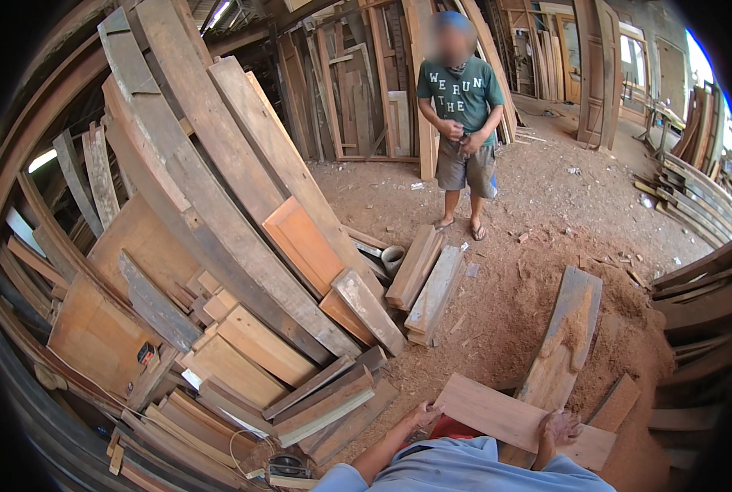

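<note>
A flat reddish-brown wooden board lies across the bottom of the view, just in front of my body. My left hand grips its left end, with the thumb on top. My right hand rests on the board's right half, fingers curled over the near edge. Under the board's right part runs a long curved plank, dusted with sawdust, pointing away from me.
A big heap of leaning planks and panels fills the left side. Two short boards lie on the sawdust floor ahead. A person in a green shirt and shorts stands beyond them. More stacked timber lines the right.
</note>
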The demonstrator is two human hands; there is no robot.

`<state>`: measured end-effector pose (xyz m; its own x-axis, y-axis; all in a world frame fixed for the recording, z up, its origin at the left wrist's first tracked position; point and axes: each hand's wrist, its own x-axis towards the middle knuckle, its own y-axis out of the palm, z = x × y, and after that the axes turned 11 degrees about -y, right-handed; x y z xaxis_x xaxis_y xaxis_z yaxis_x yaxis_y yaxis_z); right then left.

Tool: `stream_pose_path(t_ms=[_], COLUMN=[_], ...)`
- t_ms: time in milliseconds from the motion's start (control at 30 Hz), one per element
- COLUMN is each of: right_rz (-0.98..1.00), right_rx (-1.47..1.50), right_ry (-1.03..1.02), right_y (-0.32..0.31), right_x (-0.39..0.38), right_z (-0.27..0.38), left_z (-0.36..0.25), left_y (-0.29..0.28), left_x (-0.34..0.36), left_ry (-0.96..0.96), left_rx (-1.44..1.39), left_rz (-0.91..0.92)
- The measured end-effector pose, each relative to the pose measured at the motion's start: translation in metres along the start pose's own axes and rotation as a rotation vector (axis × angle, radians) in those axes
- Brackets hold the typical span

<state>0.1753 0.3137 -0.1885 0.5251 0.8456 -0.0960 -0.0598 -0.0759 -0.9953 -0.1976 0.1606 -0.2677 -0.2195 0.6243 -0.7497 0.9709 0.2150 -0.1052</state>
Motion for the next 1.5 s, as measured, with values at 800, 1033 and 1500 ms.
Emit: stream_pose_path(t_ms=[800,1033,1500], right_rz=[-0.003,-0.049,-0.024], right_rx=[0.085,-0.033,0.125], right_ry=[0.036,-0.096,-0.115], right_y=[-0.009,0.032,-0.007], right_x=[-0.003,-0.037,-0.056], right_z=[0.006,0.002,0.028], left_z=[-0.045,-0.07,-0.298], left_y=[-0.018,-0.014,-0.063], left_x=[0.003,-0.007,-0.081], left_ry=[0.013,-0.068,0.742], left_rx=[0.438,0.042,0.424], left_rz=[0.061,0.076,-0.396])
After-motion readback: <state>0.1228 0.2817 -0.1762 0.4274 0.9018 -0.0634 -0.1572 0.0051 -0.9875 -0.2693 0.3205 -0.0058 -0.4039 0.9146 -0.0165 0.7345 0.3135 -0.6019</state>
